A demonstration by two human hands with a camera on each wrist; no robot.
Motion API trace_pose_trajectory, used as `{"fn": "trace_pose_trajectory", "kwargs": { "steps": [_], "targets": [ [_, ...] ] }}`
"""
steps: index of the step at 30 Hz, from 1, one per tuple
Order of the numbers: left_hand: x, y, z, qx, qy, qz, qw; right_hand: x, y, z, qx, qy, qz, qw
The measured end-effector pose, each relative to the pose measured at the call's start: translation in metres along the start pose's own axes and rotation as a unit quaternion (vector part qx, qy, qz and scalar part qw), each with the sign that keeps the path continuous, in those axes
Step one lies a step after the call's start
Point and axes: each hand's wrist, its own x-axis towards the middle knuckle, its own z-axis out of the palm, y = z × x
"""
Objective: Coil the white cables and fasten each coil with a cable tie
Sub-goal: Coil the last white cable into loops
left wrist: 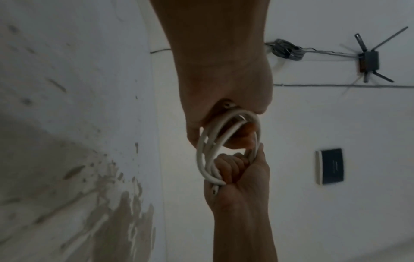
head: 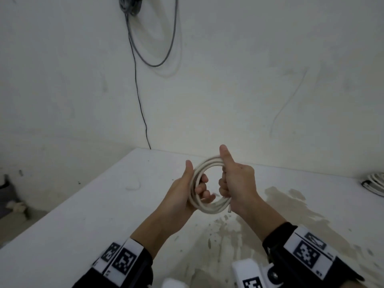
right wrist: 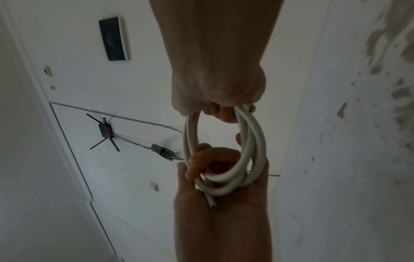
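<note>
No brand name or legible text is visible in any view. The bands on your wrists [head: 124, 260] carry black-and-white square marker patterns only. The dark panel [left wrist: 331, 166] on the wall shows a faint line of print, too small to read.

The white cable [head: 204, 183] is wound into a round coil of several loops, held in the air above the white table [head: 87, 215], between your two hands. The loops lie close together but not perfectly aligned; in the right wrist view they cross one another near your left palm. The jacket is smooth, off-white and round in section. No cable tie can be seen on this coil.

Your left hand [head: 185, 192] grips the left side of the coil: the fingers curl through the opening and the thumb stands upright along the outside. One cut cable end [right wrist: 211, 203] lies across the left palm.

Your right hand [head: 239, 183] grips the right side of the coil with the fingers closed round the bundle and the thumb raised. A second cut end [head: 229, 209] protrudes just below this fist.

At the right edge of the table lies a second white coil [head: 376, 182] with a dark band across it, well apart from your hands. The table surface bears brownish stains [head: 291, 202] near and to the right of your hands. On the wall, a dark cable loop [head: 153, 38] hangs from a grey bundle, and a black device with antennas [left wrist: 369, 60] is mounted nearby.
</note>
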Motion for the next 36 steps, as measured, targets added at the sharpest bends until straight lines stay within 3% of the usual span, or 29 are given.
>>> {"fn": "trace_pose_trajectory", "kwargs": {
  "steps": [2,6,8,10,13,17,21,24,28,30,33,36],
  "targets": [
    [-0.004,0.002,-0.007,-0.041,0.015,0.006,0.999,0.001,0.0,0.011,0.02,0.011,0.015,1.0],
    [-0.001,0.008,-0.013,0.016,0.163,0.083,0.983,-0.005,0.006,0.042,0.038,0.02,0.025,0.999],
    [0.0,0.012,-0.017,0.016,0.205,0.11,0.972,-0.007,0.01,0.054,0.059,0.008,0.029,0.998],
    [0.0,0.014,-0.024,-0.014,0.224,0.118,0.967,-0.008,0.011,0.062,0.115,-0.037,0.041,0.992],
    [0.0,0.021,-0.036,-0.086,0.235,0.122,0.96,-0.005,0.01,0.065,0.218,-0.166,0.074,0.959],
    [0.001,0.037,-0.051,-0.13,0.223,0.139,0.956,-0.001,0.009,0.052,0.185,-0.302,0.108,0.929],
    [-0.002,0.046,-0.061,-0.1,0.189,0.142,0.967,0.003,0.005,0.035,0.021,-0.38,0.046,0.924],
    [-0.004,0.049,-0.065,-0.057,0.142,0.113,0.982,0.006,-0.001,0.022,-0.17,-0.362,-0.051,0.915],
    [-0.007,0.048,-0.069,0.059,0.092,0.069,0.992,0.013,-0.009,0.004,-0.307,-0.334,-0.123,0.883],
    [-0.008,0.047,-0.069,0.11,0.068,0.056,0.99,0.018,-0.01,-0.002,-0.305,-0.314,-0.121,0.891],
    [-0.009,0.038,-0.062,0.168,0.049,0.041,0.984,0.018,-0.013,-0.004,-0.206,-0.308,-0.053,0.927],
    [-0.007,0.029,-0.051,0.127,0.043,0.028,0.991,0.012,-0.013,-0.003,-0.276,-0.3,-0.08,0.91]
  ]
}}
